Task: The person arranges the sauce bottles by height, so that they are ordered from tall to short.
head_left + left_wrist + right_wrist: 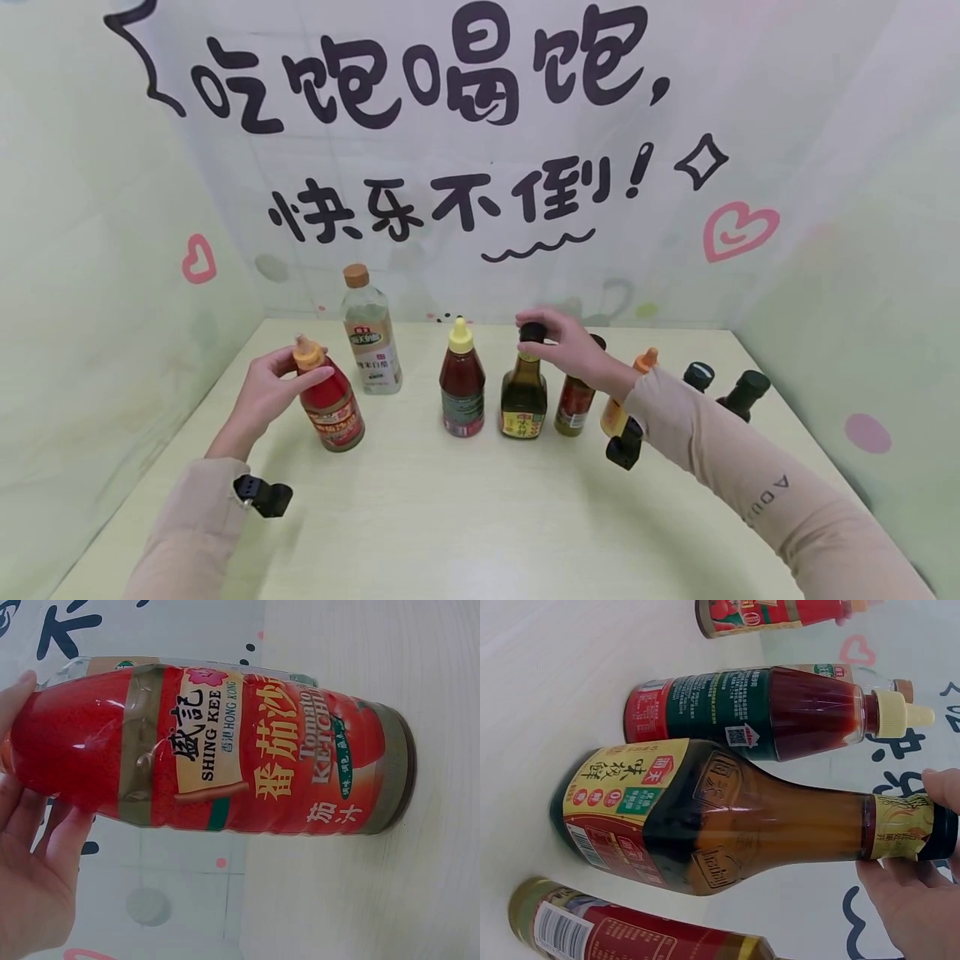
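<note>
My left hand (266, 390) holds a red ketchup bottle (334, 412) by its top, just below the orange cap. In the left wrist view the ketchup's front label (217, 742) faces the camera, and the thumb and fingers lie around its narrow end. With my right hand (570, 343) I grip a dark soy sauce bottle (524, 396) at its black cap and neck. The right wrist view shows thumb and fingers on both sides of that neck (896, 825). Left of the soy sauce stands a dark red sauce bottle (462, 392) with a pale yellow nozzle cap.
A clear white vinegar bottle (372, 342) stands behind the ketchup. Right of the soy sauce, a red-labelled bottle (575, 407) and an orange-capped bottle (613, 417) are partly hidden by my right arm. Two dark-capped bottles stand farther right, one with a green-black cap (752, 385). Printed cloth walls enclose the table (420, 517).
</note>
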